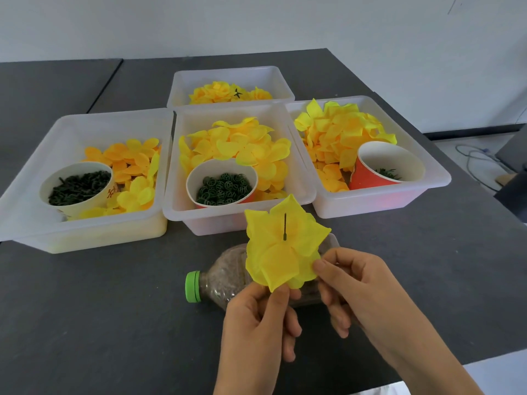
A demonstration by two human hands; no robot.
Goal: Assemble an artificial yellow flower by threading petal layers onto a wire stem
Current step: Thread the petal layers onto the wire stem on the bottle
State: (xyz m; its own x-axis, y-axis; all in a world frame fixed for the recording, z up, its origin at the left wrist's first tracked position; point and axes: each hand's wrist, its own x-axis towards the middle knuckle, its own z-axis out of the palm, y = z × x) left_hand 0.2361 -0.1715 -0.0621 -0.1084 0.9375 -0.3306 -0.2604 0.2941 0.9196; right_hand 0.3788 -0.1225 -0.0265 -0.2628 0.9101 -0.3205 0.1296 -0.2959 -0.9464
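My left grip [258, 315] is pinching the flower [281, 246] from below, fingers curled; my right grip [346, 283] is pinching a petal edge. One stem [285, 226] is poking through, above the bottle [219, 276]. I'm counting four bins [94, 121] and three cups [77, 186] on the table [114, 323].
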